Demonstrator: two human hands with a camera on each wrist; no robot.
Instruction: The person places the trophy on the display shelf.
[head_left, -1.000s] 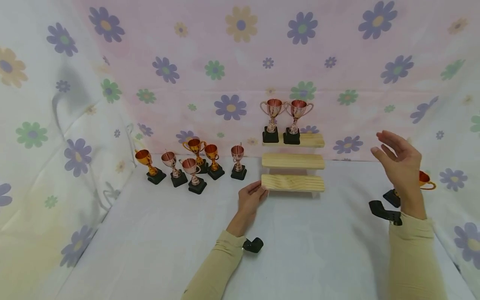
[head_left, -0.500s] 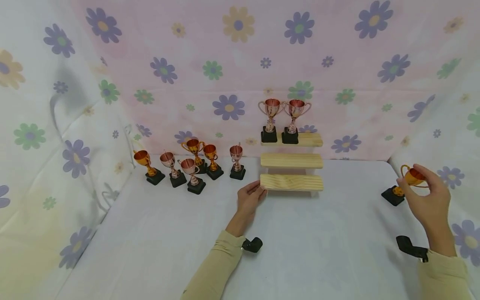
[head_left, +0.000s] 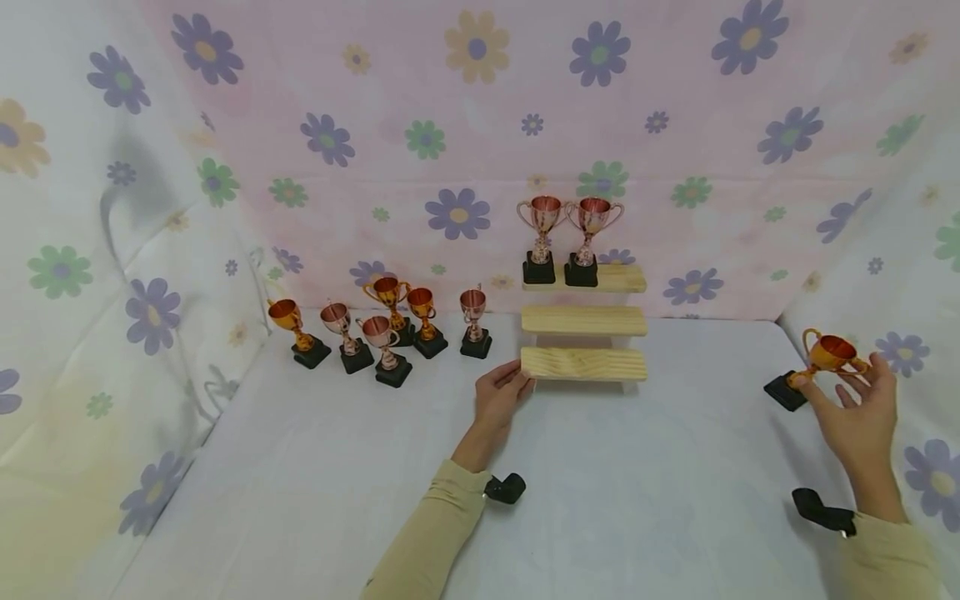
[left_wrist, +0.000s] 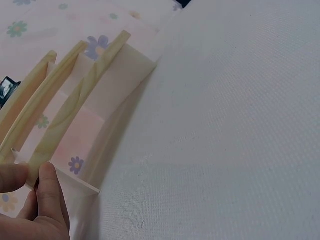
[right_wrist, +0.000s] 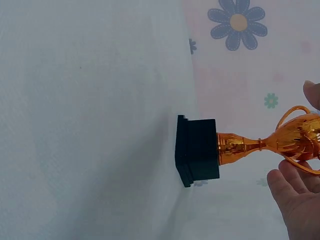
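Note:
In the head view, my left hand [head_left: 501, 408] pinches the left end of the bottom board of a three-step wooden shelf [head_left: 583, 364]. The left wrist view shows thumb and fingers [left_wrist: 49, 192] on that board's end. At the far right, a gold trophy cup [head_left: 832, 353] with two handles stands on its black base. My right hand [head_left: 862, 417] is spread around it, fingers behind the right handle and thumb in front of the stem. In the right wrist view, a gap shows between one digit and the trophy [right_wrist: 245, 146]; the other fingers lie close to a handle.
Two rose-gold trophies [head_left: 582, 233] stand on the top board. Left of the shelf, a rose-gold trophy [head_left: 474, 321] stands alone. Farther left is a group of gold and rose-gold trophies [head_left: 386, 333]. White cloth covers the table [head_left: 600, 500]; flowered cloth hangs behind and at both sides.
My right hand has moved right and down to the gold trophy, and its fingers have since shifted from the cup's rim toward the handle and stem. My left hand stays on the shelf.

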